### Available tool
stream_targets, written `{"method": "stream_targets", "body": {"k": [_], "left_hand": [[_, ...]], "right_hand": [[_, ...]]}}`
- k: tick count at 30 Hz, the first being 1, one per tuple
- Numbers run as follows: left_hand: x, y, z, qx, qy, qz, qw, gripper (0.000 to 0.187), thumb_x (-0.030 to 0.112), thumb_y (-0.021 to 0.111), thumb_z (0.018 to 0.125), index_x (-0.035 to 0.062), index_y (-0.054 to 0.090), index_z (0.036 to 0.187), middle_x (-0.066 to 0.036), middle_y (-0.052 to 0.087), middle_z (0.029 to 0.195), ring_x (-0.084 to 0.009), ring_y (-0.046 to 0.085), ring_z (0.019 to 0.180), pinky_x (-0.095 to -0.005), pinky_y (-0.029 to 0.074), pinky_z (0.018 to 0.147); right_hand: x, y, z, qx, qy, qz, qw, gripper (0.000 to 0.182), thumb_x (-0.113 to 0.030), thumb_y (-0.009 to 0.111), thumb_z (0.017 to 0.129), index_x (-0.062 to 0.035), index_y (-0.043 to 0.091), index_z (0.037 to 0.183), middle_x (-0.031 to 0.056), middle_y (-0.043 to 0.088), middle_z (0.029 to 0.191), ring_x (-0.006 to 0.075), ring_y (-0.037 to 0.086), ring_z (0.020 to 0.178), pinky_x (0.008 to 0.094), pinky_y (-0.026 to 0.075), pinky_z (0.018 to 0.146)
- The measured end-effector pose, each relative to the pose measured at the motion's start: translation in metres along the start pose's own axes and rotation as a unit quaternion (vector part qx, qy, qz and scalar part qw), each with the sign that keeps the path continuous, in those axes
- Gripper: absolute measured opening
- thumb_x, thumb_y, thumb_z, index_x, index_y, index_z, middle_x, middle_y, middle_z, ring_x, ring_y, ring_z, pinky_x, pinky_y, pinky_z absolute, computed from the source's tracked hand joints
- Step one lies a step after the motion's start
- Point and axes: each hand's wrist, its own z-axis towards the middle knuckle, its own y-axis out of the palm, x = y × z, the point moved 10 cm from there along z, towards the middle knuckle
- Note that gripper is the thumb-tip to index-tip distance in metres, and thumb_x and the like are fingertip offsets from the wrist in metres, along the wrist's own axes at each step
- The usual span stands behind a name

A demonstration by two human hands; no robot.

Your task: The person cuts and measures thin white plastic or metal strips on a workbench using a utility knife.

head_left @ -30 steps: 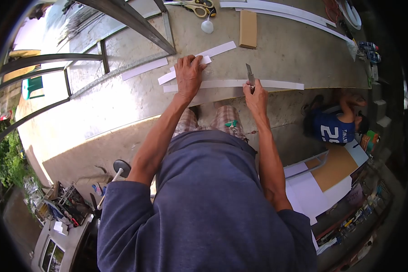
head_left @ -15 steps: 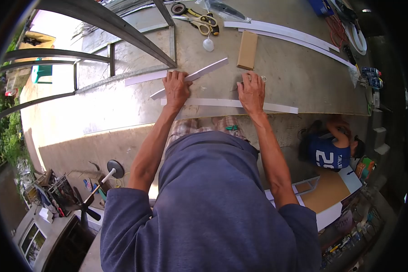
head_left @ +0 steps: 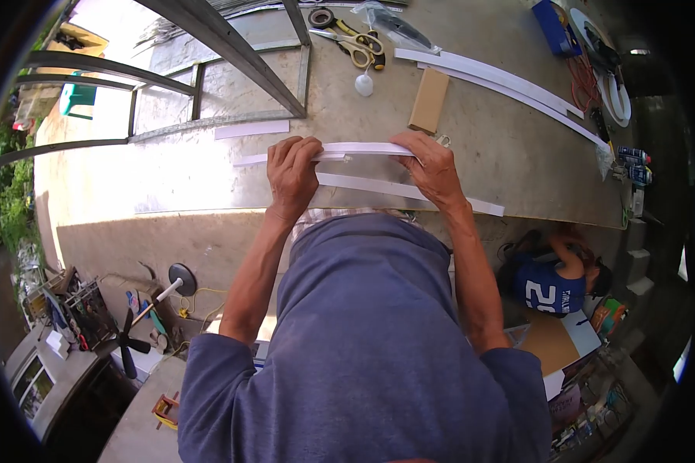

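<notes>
A narrow white strip (head_left: 367,148) stretches between my hands, roughly level, just above the metal tabletop (head_left: 363,116). My left hand (head_left: 293,176) has its fingers closed around the strip; a white end pokes out to its left. The right end sits in the grip of my right hand (head_left: 434,168), thumb and fingers pinched on it. Below, nearer my body, another white strip (head_left: 378,186) lies on the table, partly hidden by my right hand. A short white piece (head_left: 251,130) rests to the upper left.
A brown cardboard box (head_left: 429,100) lies beyond my right hand, near long white strips (head_left: 502,81). Scissors (head_left: 359,50) and a tape roll (head_left: 321,18) are farther back. A metal frame (head_left: 232,58) rises at left. A person in a blue jersey (head_left: 548,282) crouches at lower right.
My right hand has moved onto the strip's right end and closed on it. The strip has swung from a slant to nearly level between both hands.
</notes>
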Motion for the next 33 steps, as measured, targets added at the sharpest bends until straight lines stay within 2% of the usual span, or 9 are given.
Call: {"method": "stream_targets", "body": {"k": [4, 7, 10, 13, 17, 23, 26, 29, 33], "left_hand": [[0.014, -0.012, 0.006, 0.028, -0.002, -0.023, 0.999, 0.035, -0.007, 0.071, 0.068, 0.0088, 0.064, 0.098, -0.003, 0.071, 0.097, -0.0257, 0.066, 0.095, -0.0393, 0.047, 0.083], [0.019, -0.014, 0.008, 0.037, -0.031, -0.069, 0.996, 0.033, -0.009, 0.071, 0.069, 0.0077, 0.064, 0.097, -0.004, 0.071, 0.093, -0.0268, 0.066, 0.091, -0.0387, 0.048, 0.081], [0.024, -0.01, 0.009, 0.026, -0.061, -0.132, 0.989, 0.031, -0.01, 0.072, 0.071, 0.0064, 0.064, 0.096, -0.006, 0.07, 0.091, -0.028, 0.066, 0.089, -0.0382, 0.049, 0.078], [0.032, -0.004, 0.013, 0.008, -0.066, -0.157, 0.985, 0.03, -0.009, 0.074, 0.072, 0.0053, 0.064, 0.096, -0.008, 0.07, 0.089, -0.029, 0.065, 0.086, -0.0391, 0.049, 0.076], [0.038, 0.0, 0.024, 0.002, -0.048, -0.172, 0.984, 0.03, -0.006, 0.077, 0.073, 0.0044, 0.065, 0.098, -0.009, 0.07, 0.089, -0.0301, 0.065, 0.085, -0.0403, 0.05, 0.074], [0.024, 0.023, 0.028, -0.092, -0.117, -0.173, 0.974, 0.027, 0.002, 0.08, 0.082, 0.0021, 0.065, 0.104, -0.013, 0.071, 0.094, -0.0327, 0.069, 0.084, -0.0404, 0.053, 0.073], [0.024, 0.022, 0.028, -0.075, -0.118, -0.161, 0.977, 0.026, 0.003, 0.079, 0.083, 0.0022, 0.066, 0.105, -0.014, 0.071, 0.094, -0.0328, 0.069, 0.085, -0.0401, 0.054, 0.074], [0.019, 0.028, 0.021, -0.068, -0.158, -0.189, 0.967, 0.032, 0.003, 0.081, 0.076, 0.004, 0.067, 0.105, -0.014, 0.071, 0.093, -0.0359, 0.066, 0.086, -0.0444, 0.052, 0.075], [0.023, 0.021, 0.029, -0.047, -0.159, -0.167, 0.972, 0.026, 0.002, 0.077, 0.082, 0.004, 0.068, 0.106, -0.013, 0.072, 0.096, -0.0337, 0.067, 0.086, -0.0425, 0.053, 0.076]], "right_hand": [[-0.023, -0.024, -0.002, 0.034, -0.011, 0.009, 0.999, 0.025, -0.006, 0.079, 0.083, -0.0031, 0.071, 0.107, 0.0099, 0.072, 0.098, 0.025, 0.072, 0.087, 0.0328, 0.057, 0.076], [-0.014, -0.034, -0.006, 0.041, 0.076, 0.136, 0.987, 0.019, -0.007, 0.078, 0.088, -0.002, 0.07, 0.104, 0.0082, 0.073, 0.096, 0.019, 0.072, 0.083, 0.0305, 0.058, 0.073], [-0.001, -0.033, -0.014, 0.025, 0.123, 0.361, 0.924, 0.015, -0.009, 0.077, 0.091, -0.0011, 0.07, 0.102, 0.0073, 0.072, 0.092, 0.0148, 0.07, 0.078, 0.0297, 0.057, 0.068], [0.007, -0.04, -0.017, 0.031, 0.135, 0.419, 0.897, 0.013, -0.009, 0.076, 0.093, -0.0001, 0.069, 0.1, 0.0076, 0.071, 0.087, 0.0135, 0.068, 0.071, 0.0283, 0.055, 0.063], [0.019, -0.048, -0.013, 0.052, 0.13, 0.452, 0.881, 0.014, -0.011, 0.075, 0.093, -0.0007, 0.069, 0.099, 0.0075, 0.068, 0.081, 0.013, 0.064, 0.066, 0.0283, 0.053, 0.061], [0.042, -0.042, -0.012, 0.133, 0.182, 0.523, 0.822, 0.019, -0.018, 0.076, 0.094, -0.0015, 0.068, 0.101, 0.0077, 0.067, 0.078, 0.0161, 0.063, 0.066, 0.031, 0.052, 0.062], [0.057, -0.051, -0.019, 0.178, 0.185, 0.513, 0.819, 0.021, -0.019, 0.076, 0.094, -0.0015, 0.067, 0.104, 0.0074, 0.068, 0.08, 0.0174, 0.063, 0.069, 0.0323, 0.052, 0.063], [0.059, -0.056, -0.019, 0.183, 0.171, 0.531, 0.809, 0.021, -0.018, 0.076, 0.094, -0.0018, 0.067, 0.105, 0.0071, 0.068, 0.082, 0.0179, 0.063, 0.069, 0.0326, 0.051, 0.062], [0.067, -0.068, -0.019, 0.205, 0.154, 0.527, 0.81, 0.02, -0.016, 0.076, 0.094, -0.0023, 0.068, 0.107, 0.0067, 0.068, 0.085, 0.0183, 0.063, 0.071, 0.0335, 0.051, 0.066]]}}
